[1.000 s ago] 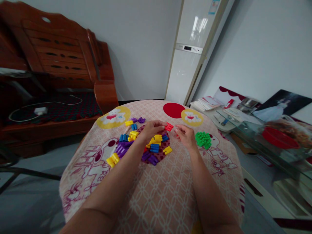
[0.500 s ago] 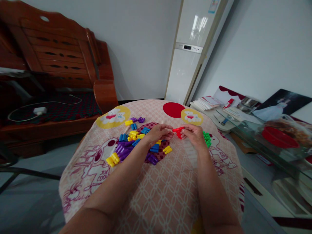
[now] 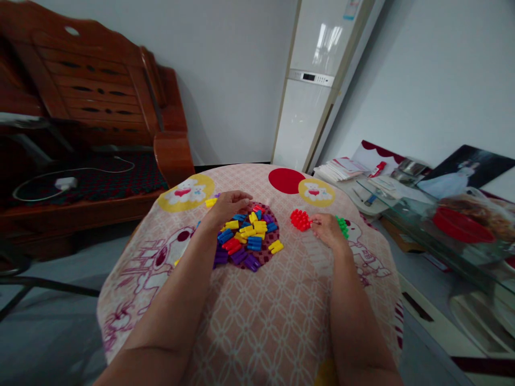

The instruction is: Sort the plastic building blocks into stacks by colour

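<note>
1. From my remote seat, I see my right hand (image 3: 328, 229) on the right side of the tabletop (image 3: 273, 321), which is covered by a pale pink patterned cloth.
2. Its fingers are grasping the near-right end of a bumpy red cluster of plastic pieces (image 3: 300, 220), which sits right of the loose pile and well apart from it.
3. Just beyond that hand I make out a bumpy green cluster of plastic pieces (image 3: 343, 227), partly hidden behind it.
4. My left hand (image 3: 228, 206) is over the far-left part of a mixed pile of blue, yellow, purple and red plastic blocks (image 3: 247, 231); its fingers are released and loosely extended, but I cannot tell whether they touch any block.
5. I see 1 short, ridged yellow plastic block (image 3: 276, 246) lying just beside the pile's right edge.
</note>
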Motion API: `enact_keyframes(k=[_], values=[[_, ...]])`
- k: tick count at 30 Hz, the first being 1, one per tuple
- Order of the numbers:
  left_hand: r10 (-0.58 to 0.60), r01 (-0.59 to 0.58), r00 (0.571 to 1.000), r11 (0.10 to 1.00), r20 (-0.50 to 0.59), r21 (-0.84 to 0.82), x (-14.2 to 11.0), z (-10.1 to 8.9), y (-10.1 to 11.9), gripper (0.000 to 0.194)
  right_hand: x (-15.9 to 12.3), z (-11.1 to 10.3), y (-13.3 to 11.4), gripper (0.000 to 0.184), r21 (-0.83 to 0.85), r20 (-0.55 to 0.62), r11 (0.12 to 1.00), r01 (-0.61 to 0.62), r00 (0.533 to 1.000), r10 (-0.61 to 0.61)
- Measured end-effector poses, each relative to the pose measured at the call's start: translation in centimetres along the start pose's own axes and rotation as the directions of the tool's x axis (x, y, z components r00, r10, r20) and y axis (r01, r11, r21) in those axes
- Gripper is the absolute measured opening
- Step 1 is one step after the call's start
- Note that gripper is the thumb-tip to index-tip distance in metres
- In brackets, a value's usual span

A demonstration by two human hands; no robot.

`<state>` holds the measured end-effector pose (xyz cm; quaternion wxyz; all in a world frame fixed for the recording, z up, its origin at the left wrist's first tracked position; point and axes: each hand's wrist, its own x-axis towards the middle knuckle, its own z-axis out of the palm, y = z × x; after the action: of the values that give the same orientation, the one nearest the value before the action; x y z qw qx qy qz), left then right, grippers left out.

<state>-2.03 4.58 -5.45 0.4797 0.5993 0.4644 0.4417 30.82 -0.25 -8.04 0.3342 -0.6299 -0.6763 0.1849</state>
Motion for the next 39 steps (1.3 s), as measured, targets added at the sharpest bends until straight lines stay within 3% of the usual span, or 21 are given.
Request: enact_keyframes(k=[3,6,9,11,14,18,22,25,31,39], values=[[-0.026,0.031,0.999,0.995,-0.044,0.1,0.0,-1.4,-0.3,0.031,0.1,0.4,0.4,0.028,-0.008,0.006,1.0,-0.022,1.0,0.022],[-0.045,0.047,0.999,0.951,-0.012,0.305,-0.1,-2.5,-0.5,0.023,0.1,-0.1,0.2,0.03,-0.087,-0.054,0.996,0.003,0.999,-0.008],[-0.034,0.016,0.999,0.86,0.025,0.51,-0.3,-3.1,-0.5,0.019,0.1,-0.6,-1.5,0.029,-0.147,-0.134,0.987,0.058,0.988,-0.078],[-0.003,0.008,1.0,0.82,-0.01,0.573,-0.3,-3.2,-0.4,0.019,-0.1,0.0,-3.9,0.024,-0.156,-0.122,0.981,0.118,0.983,-0.138],[0.06,0.015,0.992,0.82,-0.113,0.572,-0.2,-3.3,-0.3,0.023,-1.2,2.9,-8.6,0.02,-0.166,-0.005,0.946,0.277,0.96,-0.282],[0.119,0.0,0.973,0.857,-0.197,0.516,-0.4,-3.4,-0.1,0.024,-3.9,8.9,-13.6,0.018,-0.174,0.177,0.84,0.514,0.855,-0.487],[0.117,-0.012,0.972,0.89,-0.202,0.456,-0.4,-3.5,-0.2,0.024,-5.8,13.2,-15.0,0.023,-0.265,0.338,0.704,0.659,0.747,-0.572],[0.102,-0.006,0.974,0.905,-0.202,0.426,-0.2,-3.4,-0.3,0.024,-6.1,14.3,-14.6,0.016,-0.292,0.373,0.66,0.692,0.718,-0.588],[0.099,-0.011,0.978,0.902,-0.182,0.431,-0.2,-2.4,0.2,0.021,-5.7,14.0,-13.8,0.016,-0.204,0.325,0.711,0.673,0.731,-0.6],[0.086,-0.118,0.99,0.935,0.11,0.333,-0.5,0.9,0.7,0.019,-4.1,12.6,-12.8,0.025,-0.017,0.079,0.837,0.547,0.835,-0.544]])
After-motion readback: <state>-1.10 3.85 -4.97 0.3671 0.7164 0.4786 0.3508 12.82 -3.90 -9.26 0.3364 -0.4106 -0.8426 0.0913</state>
